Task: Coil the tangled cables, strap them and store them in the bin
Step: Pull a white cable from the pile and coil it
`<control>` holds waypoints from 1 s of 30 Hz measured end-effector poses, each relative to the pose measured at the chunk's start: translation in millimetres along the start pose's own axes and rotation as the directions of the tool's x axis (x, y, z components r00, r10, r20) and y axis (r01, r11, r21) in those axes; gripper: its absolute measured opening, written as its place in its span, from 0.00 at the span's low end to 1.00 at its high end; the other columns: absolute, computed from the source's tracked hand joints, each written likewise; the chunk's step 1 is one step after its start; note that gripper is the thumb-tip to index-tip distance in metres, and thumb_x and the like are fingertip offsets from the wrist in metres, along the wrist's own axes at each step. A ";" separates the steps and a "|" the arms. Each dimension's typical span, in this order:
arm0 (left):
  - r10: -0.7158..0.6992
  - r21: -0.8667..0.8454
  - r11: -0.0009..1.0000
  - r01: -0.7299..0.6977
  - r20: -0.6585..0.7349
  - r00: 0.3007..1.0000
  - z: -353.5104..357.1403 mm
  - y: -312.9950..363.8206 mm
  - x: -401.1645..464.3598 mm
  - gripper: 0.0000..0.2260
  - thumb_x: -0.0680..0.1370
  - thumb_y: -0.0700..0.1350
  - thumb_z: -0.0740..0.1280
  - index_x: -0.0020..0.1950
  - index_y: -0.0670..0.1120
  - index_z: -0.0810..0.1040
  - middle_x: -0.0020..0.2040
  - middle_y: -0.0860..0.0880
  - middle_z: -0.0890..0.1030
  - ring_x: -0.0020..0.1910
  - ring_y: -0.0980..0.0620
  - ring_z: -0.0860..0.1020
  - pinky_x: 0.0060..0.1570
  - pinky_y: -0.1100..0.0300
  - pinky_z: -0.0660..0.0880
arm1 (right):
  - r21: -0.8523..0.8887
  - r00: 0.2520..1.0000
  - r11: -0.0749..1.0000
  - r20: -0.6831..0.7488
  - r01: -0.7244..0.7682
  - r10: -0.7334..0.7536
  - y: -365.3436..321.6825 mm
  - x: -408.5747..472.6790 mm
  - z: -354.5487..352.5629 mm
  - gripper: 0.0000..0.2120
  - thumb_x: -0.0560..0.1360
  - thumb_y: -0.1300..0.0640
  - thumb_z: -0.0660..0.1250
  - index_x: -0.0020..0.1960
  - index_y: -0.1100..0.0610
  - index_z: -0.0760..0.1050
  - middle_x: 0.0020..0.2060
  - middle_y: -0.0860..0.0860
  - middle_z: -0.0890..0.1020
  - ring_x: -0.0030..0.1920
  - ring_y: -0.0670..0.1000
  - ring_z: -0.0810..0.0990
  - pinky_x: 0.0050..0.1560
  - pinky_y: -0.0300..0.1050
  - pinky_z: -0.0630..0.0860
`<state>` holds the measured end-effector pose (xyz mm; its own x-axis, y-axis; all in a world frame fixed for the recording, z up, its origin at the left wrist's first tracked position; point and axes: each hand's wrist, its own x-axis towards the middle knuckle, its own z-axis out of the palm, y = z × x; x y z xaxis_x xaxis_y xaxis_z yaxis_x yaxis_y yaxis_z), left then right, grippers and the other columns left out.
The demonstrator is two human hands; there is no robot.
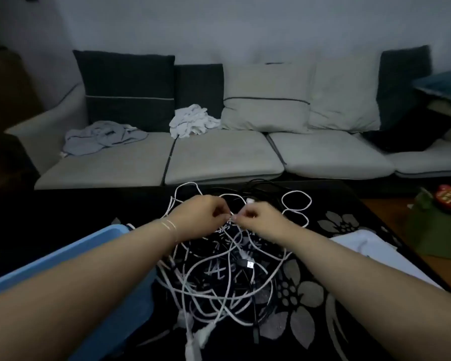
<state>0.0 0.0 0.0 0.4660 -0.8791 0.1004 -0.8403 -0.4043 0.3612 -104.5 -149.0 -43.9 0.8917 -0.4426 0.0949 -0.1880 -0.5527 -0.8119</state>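
A tangled heap of white and black cables [227, 280] lies on a black floral cloth in front of me. Loops of white cable [296, 204] spread toward the sofa. My left hand [201, 217] and my right hand [261, 220] meet above the far part of the heap, fingers curled, each pinching a thin white cable between them. A black USB plug [246, 263] sits in the middle of the pile, and white plugs [193, 334] lie at its near end. The blue bin [63, 259] stands at the left, partly hidden by my left forearm.
A grey sofa [219, 157] with dark and light cushions runs across the back, with crumpled cloths [193, 121] on it. A white sheet [375, 254] lies at the right of the cloth. Green and red items [443, 204] sit on the wooden floor at far right.
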 end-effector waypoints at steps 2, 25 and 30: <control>-0.037 0.001 0.999 0.037 -0.034 0.999 0.7 3.8 -14.2 0.07 0.78 0.50 0.64 0.51 0.51 0.80 0.43 0.53 0.81 0.43 0.52 0.77 0.42 0.61 0.70 | -0.404 0.993 0.915 0.100 -0.012 0.057 -3.8 -17.8 10.5 0.18 0.72 0.37 0.66 0.36 0.50 0.73 0.32 0.46 0.76 0.36 0.47 0.75 0.37 0.43 0.69; -0.232 -0.729 0.671 0.135 -0.034 0.972 -12.2 104.4 -150.7 0.17 0.84 0.50 0.55 0.54 0.42 0.80 0.52 0.40 0.82 0.51 0.48 0.79 0.55 0.54 0.74 | -0.087 0.961 0.983 -0.211 0.162 -0.177 -78.9 -174.7 10.5 0.04 0.75 0.48 0.67 0.42 0.45 0.74 0.31 0.44 0.80 0.35 0.46 0.78 0.40 0.45 0.73; -0.390 -0.899 0.418 0.127 -0.051 0.920 -7.0 131.8 -168.1 0.11 0.82 0.35 0.55 0.45 0.40 0.75 0.41 0.44 0.80 0.37 0.52 0.79 0.38 0.62 0.77 | -0.065 0.976 0.987 -0.154 0.147 -0.155 -73.5 -202.5 8.1 0.05 0.77 0.50 0.65 0.45 0.49 0.76 0.41 0.49 0.82 0.44 0.50 0.79 0.48 0.47 0.74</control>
<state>-187.1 96.3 37.2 0.7701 -0.6379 -0.0012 -0.0431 -0.0539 0.9976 -267.9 -13.0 -8.1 0.8358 -0.4549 0.3075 -0.0811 -0.6562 -0.7502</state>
